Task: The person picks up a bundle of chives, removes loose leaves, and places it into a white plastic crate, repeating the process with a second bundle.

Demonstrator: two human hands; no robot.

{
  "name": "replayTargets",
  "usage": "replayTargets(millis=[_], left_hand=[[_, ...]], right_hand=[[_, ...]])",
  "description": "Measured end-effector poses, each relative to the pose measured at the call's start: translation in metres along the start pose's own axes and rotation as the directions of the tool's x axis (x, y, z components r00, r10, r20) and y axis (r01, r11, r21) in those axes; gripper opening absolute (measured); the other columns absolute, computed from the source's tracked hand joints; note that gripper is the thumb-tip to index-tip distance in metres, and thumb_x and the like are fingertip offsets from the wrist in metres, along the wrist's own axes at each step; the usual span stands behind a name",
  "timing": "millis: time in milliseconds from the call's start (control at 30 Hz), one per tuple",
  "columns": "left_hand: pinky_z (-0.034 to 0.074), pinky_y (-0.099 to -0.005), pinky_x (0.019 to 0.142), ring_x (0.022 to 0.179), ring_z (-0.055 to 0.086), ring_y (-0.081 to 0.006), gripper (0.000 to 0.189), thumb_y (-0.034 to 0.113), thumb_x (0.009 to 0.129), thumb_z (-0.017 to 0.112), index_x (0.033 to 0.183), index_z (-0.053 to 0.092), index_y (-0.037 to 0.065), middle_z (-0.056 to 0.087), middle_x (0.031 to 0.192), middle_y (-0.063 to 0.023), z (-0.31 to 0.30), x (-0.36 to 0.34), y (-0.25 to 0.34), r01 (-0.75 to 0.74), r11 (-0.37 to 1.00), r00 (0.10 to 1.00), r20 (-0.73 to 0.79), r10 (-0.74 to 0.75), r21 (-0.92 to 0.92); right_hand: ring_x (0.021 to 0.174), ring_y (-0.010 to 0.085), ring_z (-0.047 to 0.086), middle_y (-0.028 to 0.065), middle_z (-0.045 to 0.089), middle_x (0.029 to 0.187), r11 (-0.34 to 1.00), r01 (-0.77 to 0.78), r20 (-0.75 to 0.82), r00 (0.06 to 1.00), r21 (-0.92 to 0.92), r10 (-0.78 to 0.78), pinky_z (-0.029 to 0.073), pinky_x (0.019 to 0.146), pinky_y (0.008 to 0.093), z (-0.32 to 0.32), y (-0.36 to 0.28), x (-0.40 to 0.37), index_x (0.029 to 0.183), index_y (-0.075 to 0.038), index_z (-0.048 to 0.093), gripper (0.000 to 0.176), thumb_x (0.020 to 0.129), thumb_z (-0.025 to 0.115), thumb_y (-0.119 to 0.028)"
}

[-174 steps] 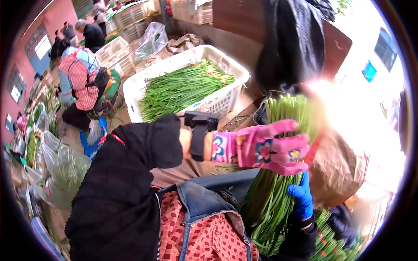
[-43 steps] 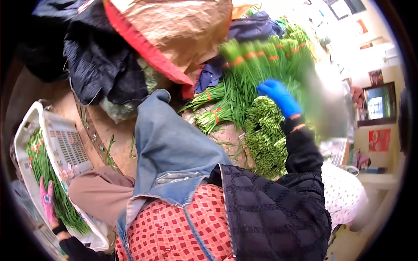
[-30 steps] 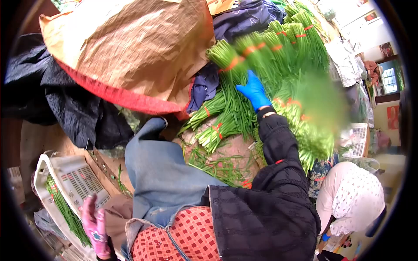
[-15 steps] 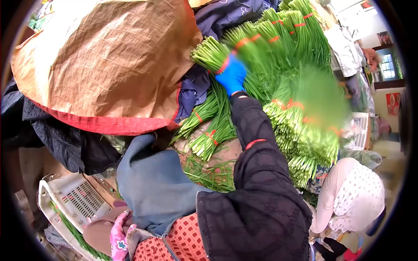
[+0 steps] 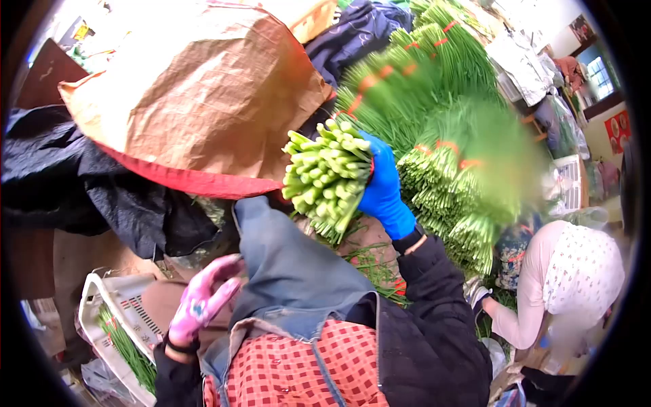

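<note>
Clothing, closest to the camera: a red-and-white checked garment [image 5: 298, 366] under a blue denim apron [image 5: 291, 271], low in the view.

Left hand: the left hand [image 5: 200, 298], in a pink flowered glove, hovers at the lower left beside the apron. Its fingers are spread and slightly curled, and it holds nothing.

Crate: a white slotted plastic crate [image 5: 112, 305] lies just below and left of the left hand. Long green stalks lie inside it.

Right hand: the right hand [image 5: 383, 183], in a blue rubber glove with a black quilted sleeve [image 5: 427, 332], is raised in the middle of the view. Its fingers are wrapped tight around a bundle.

Bundle: a thick bundle of cut green stalks [image 5: 325, 176] is gripped in the right hand, above the apron. Its pale cut ends point toward the camera and to the left.

Behind the bundle: a large crumpled brown sack with a red edge [image 5: 196, 102] fills the upper left. A black cloth [image 5: 88, 183] is heaped below and left of it.

Heap: a pile of green stalk bundles tied with orange bands [image 5: 441, 102] rises just behind and right of the right hand; part of it is blurred.

Farther back: a dark navy cloth [image 5: 359, 34] lies between the sack and the pile.

Right side: another person in a white dotted top [image 5: 576, 271] crouches beside the pile.
</note>
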State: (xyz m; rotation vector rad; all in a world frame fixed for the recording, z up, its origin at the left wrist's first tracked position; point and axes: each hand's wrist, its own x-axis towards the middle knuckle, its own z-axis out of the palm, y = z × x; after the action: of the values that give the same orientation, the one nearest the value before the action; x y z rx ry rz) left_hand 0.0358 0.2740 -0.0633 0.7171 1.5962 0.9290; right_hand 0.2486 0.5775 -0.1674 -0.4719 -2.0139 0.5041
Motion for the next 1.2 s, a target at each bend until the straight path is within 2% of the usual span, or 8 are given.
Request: replayTargets(millis=[100,300,367,500,700,800,1033,1200], left_hand=[[0.048,-0.0300,0.090,0.107,0.059,-0.0168,0.044,0.030,0.099,0.054,0.132,0.050,0.002,0.061,0.119,-0.0091,0.021,0.034,0.013,0.025,0.929,0.963,0.258,0.076,-0.368],[0.046,-0.0353,0.096,0.114,0.057,-0.0184,0.063,0.054,0.098,0.042,0.137,0.047,0.005,0.054,0.134,-0.0074,0.036,0.050,0.030,-0.390,0.845,0.826,0.266,0.496,-0.367],[0.041,-0.0411,0.104,0.112,0.057,-0.0217,0.075,0.065,0.086,0.054,0.135,0.048,0.009,0.058,0.127,-0.0103,0.043,0.068,0.032,0.537,0.111,0.684,0.509,0.523,-0.836],[0.053,-0.0411,0.090,0.099,0.064,-0.0234,0.062,0.055,0.088,0.060,0.129,0.055,0.008,0.065,0.113,-0.0099,0.019,0.070,0.053,0.556,0.103,0.689,0.526,0.498,-0.825],[0.049,-0.0455,0.097,0.106,0.064,-0.0324,0.051,0.026,0.090,0.061,0.130,0.050,-0.003,0.062,0.121,-0.0211,-0.020,0.083,0.085,0.116,0.696,0.871,0.409,0.271,-0.708],[0.049,-0.0426,0.098,0.105,0.065,-0.0300,0.051,0.021,0.087,0.061,0.130,0.050,-0.004,0.062,0.121,-0.0203,-0.022,0.080,0.093,0.039,0.788,0.893,0.375,0.248,-0.614],[0.047,-0.0319,0.099,0.105,0.064,-0.0200,0.033,0.013,0.090,0.058,0.119,0.061,-0.003,0.068,0.111,-0.0147,-0.042,0.092,0.058,-0.765,0.526,0.643,0.451,0.618,0.371],[0.050,-0.0272,0.088,0.095,0.065,-0.0148,0.039,0.018,0.090,0.064,0.124,0.056,0.001,0.066,0.109,-0.0074,-0.006,0.061,0.077,-0.286,0.956,0.900,0.326,0.290,-0.062]], right_hand=[[0.102,0.0332,0.059,0.0162,0.058,0.116,0.808,-0.357,0.149,0.933,0.468,0.326,0.046,0.091,0.0414,-0.017,-0.065,0.016,0.126,-0.002,0.049,0.071,0.067,0.083,-0.020],[0.111,0.0344,0.055,0.0137,0.056,0.121,0.907,0.414,0.116,0.900,0.072,-0.420,0.044,0.095,0.0453,-0.035,-0.142,0.063,0.127,-0.004,0.052,0.068,0.068,0.078,-0.023],[0.113,0.0314,0.055,0.0111,0.055,0.122,0.850,0.525,0.185,0.833,0.032,-0.522,0.042,0.098,0.0444,-0.029,-0.171,0.073,0.127,-0.006,0.053,0.066,0.068,0.075,-0.025],[0.124,0.0266,0.050,0.0079,0.054,0.130,0.754,0.620,0.295,0.778,-0.218,-0.555,0.037,0.103,0.0441,-0.003,-0.183,0.059,0.130,-0.016,0.053,0.046,0.084,0.057,-0.018],[0.117,0.0258,0.057,0.0100,0.057,0.128,0.938,0.342,0.131,0.934,-0.049,-0.334,0.044,0.097,0.0395,-0.036,-0.167,0.037,0.132,-0.010,0.052,0.055,0.079,0.067,-0.006],[0.108,0.0154,0.059,0.0061,0.060,0.121,0.481,-0.612,0.360,0.776,0.628,0.518,0.048,0.089,0.0307,-0.031,-0.150,0.006,0.130,-0.001,0.051,0.052,0.085,0.072,-0.016],[0.102,0.0176,0.062,0.0055,0.065,0.113,-0.162,-0.391,0.389,0.619,0.906,0.682,0.050,0.092,0.0324,0.003,-0.155,0.045,0.120,-0.005,0.061,0.035,0.088,0.070,-0.016],[0.104,0.0230,0.062,0.0124,0.064,0.116,-0.230,-0.426,0.441,0.506,0.875,0.741,0.051,0.093,0.0355,0.007,-0.175,0.037,0.121,-0.002,0.059,0.036,0.089,0.068,-0.016]])
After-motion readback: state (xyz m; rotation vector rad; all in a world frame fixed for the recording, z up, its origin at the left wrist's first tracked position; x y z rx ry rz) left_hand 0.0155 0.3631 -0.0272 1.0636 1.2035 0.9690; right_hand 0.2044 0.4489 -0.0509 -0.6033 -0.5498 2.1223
